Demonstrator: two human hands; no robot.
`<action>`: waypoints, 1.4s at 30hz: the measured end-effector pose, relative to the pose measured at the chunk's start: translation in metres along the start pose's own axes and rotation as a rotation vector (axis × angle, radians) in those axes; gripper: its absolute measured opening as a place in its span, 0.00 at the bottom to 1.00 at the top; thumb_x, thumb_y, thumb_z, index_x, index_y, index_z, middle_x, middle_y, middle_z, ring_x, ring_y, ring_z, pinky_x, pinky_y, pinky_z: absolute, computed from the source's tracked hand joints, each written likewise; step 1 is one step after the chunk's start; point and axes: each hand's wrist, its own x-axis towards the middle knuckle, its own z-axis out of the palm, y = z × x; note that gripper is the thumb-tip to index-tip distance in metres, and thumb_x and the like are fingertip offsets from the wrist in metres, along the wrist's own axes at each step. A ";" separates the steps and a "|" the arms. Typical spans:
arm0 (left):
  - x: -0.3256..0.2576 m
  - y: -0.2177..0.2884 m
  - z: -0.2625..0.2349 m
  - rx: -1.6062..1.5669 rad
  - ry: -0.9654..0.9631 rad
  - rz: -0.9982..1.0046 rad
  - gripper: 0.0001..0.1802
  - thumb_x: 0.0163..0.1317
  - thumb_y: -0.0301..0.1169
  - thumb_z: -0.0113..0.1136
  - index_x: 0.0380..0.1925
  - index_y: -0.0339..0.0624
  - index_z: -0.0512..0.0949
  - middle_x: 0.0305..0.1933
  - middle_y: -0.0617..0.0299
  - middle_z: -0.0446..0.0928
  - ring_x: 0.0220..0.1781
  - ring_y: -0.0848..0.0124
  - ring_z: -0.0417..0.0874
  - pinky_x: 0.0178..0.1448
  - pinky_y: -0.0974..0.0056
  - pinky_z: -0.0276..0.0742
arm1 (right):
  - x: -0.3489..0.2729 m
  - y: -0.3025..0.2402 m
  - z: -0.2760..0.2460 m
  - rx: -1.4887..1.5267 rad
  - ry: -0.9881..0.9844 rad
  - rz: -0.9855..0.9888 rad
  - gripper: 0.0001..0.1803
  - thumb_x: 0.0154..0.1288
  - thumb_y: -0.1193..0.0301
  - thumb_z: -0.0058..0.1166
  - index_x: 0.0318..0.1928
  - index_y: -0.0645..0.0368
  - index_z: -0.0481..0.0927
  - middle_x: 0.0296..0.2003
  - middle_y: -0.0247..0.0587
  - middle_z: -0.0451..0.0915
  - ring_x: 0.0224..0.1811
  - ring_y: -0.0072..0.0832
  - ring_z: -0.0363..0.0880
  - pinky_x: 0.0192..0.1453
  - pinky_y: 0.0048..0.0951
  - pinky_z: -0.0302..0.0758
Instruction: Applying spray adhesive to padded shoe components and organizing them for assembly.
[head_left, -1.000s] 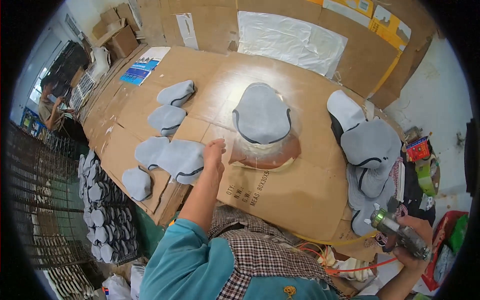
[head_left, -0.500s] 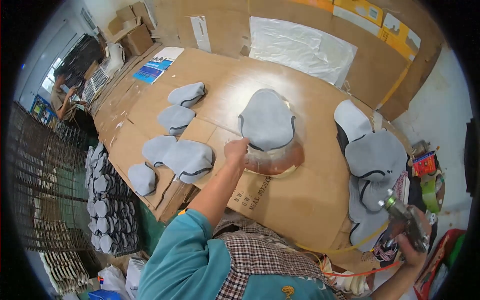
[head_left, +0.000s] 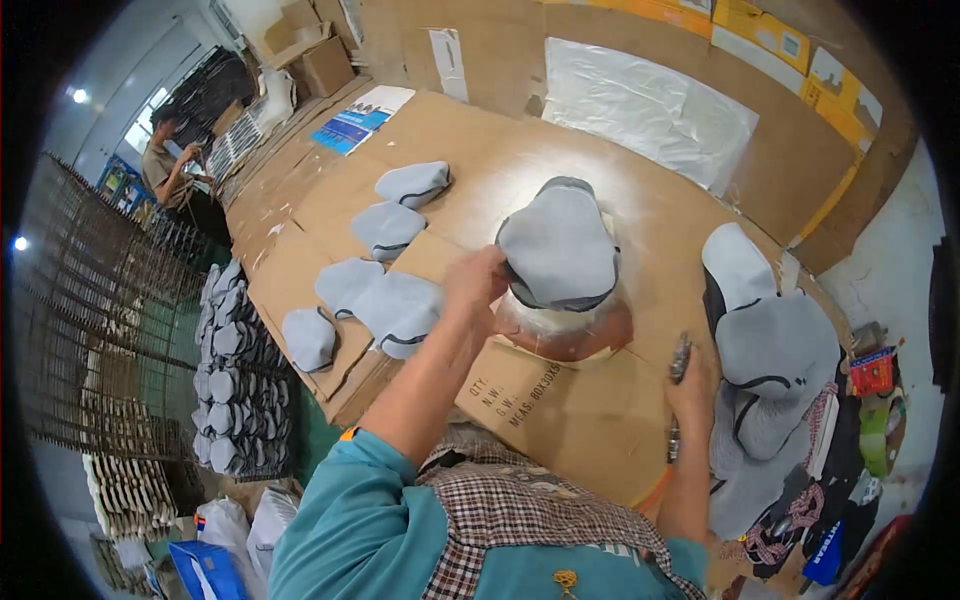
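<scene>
A rounded grey fabric piece with dark edging (head_left: 560,245) sits on a low, brown-and-whitish base (head_left: 590,338) on the cardboard-covered table. My left hand (head_left: 478,285) grips the piece at its left edge, fingers bent; the fingertips are partly hidden. To the right, my right hand (head_left: 690,388) is wrapped round a slim-looking metal spray gun (head_left: 682,357), seen nearly edge-on. An orange hose (head_left: 655,495) runs from its lower end. The gun stays apart from the piece, over the table. A pale sprayed haze marks the cardboard behind the piece.
Several similar grey pieces (head_left: 388,230) lie to the left, and a stack of them (head_left: 765,340) stands at right. Beyond the table's left edge are racks (head_left: 110,330) and piled grey pieces (head_left: 240,385). A person (head_left: 170,170) works at far left. Cardboard (head_left: 650,110) walls the back.
My right hand has brought the spray gun leftward from the far right to over the table. The grey piece has turned and tilted slightly under my left hand. The view has shifted.
</scene>
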 end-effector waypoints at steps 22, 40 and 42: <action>-0.037 0.114 -0.332 -0.284 0.361 0.240 0.01 0.41 0.25 0.52 0.16 0.44 0.72 0.19 0.67 0.71 0.22 0.75 0.71 0.27 0.69 0.68 | 0.204 -0.178 0.107 0.202 -0.124 -0.600 0.26 0.57 0.71 0.46 0.57 0.61 0.61 0.58 0.54 0.59 0.62 0.43 0.56 0.65 0.37 0.52; -0.080 0.102 -0.677 -0.636 1.044 0.387 0.10 0.39 0.31 0.55 0.10 0.52 0.64 0.14 0.71 0.64 0.15 0.72 0.63 0.22 0.70 0.61 | 0.010 -0.301 0.287 1.185 -0.790 0.658 0.11 0.56 0.66 0.51 0.38 0.57 0.73 0.28 0.33 0.75 0.25 0.24 0.72 0.31 0.27 0.72; -0.121 0.063 -0.711 -0.697 1.088 0.385 0.12 0.40 0.30 0.54 0.09 0.54 0.61 0.13 0.72 0.62 0.14 0.73 0.61 0.21 0.70 0.59 | 0.006 -0.327 0.288 1.223 -0.741 0.799 0.08 0.56 0.64 0.51 0.32 0.54 0.73 0.25 0.29 0.74 0.25 0.23 0.71 0.31 0.29 0.73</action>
